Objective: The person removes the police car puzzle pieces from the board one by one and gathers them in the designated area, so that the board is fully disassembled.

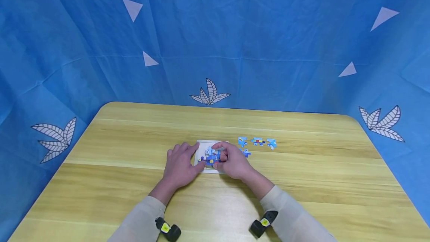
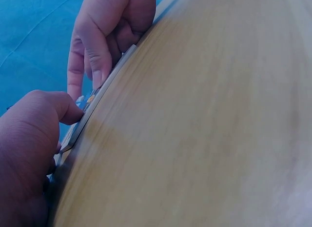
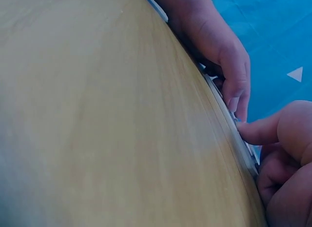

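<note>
A white puzzle tray [image 1: 209,171] lies on the table, with joined blue jigsaw pieces [image 1: 211,156] showing a cartoon picture inside it. My left hand [image 1: 181,165] rests at the tray's left side, index fingertip by the upper corner and thumb touching the lower left of the picture. From the right, my right hand [image 1: 234,161] reaches over the tray. Its index finger and thumb come down on either side of pieces at the picture's right part, which the hand partly hides. The left wrist view shows both thumbs, the left [image 2: 70,110] and the right [image 2: 97,78], low at the tray's near edge.
Loose puzzle pieces lie right of the tray: one [image 1: 242,141], another [image 1: 258,141], a third [image 1: 271,143], and one nearer [image 1: 246,153] beside the right hand. The wooden table [image 1: 117,152] ends at a blue patterned cloth [image 1: 268,40] behind.
</note>
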Tool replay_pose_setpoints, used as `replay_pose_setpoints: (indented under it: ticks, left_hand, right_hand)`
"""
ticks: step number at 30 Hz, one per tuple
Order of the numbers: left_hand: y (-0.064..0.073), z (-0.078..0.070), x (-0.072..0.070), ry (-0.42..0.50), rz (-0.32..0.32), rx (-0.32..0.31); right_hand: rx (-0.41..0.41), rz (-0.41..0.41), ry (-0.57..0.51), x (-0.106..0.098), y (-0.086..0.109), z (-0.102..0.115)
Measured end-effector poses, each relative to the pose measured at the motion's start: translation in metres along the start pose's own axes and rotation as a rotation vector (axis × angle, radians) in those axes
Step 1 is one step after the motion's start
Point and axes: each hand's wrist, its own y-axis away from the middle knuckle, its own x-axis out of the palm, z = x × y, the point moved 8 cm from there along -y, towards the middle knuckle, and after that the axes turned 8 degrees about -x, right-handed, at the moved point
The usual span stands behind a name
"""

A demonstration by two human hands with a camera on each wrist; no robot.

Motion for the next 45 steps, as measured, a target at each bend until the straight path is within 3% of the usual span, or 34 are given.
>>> replay_pose_setpoints:
  ticks: [12, 20, 26, 45]
  left_hand:
    - [0.0, -0.003, 0.0, -0.012, 0.006, -0.001]
    - [0.001, -0.004, -0.001, -0.001, 0.004, 0.0]
    - [0.001, -0.003, -0.001, -0.002, 0.007, -0.005]
    - [0.0, -0.001, -0.001, -0.014, 0.01, -0.013]
  right_hand:
    - [0.06, -0.062, 0.093, -0.004, 0.001, -0.003]
    - [0.048, -0.093, 0.093, -0.007, 0.002, -0.003]
    - [0.046, -0.125, 0.156, -0.01, 0.002, -0.003]
    - [-0.079, -0.097, 0.159, -0.009, 0.003, 0.006]
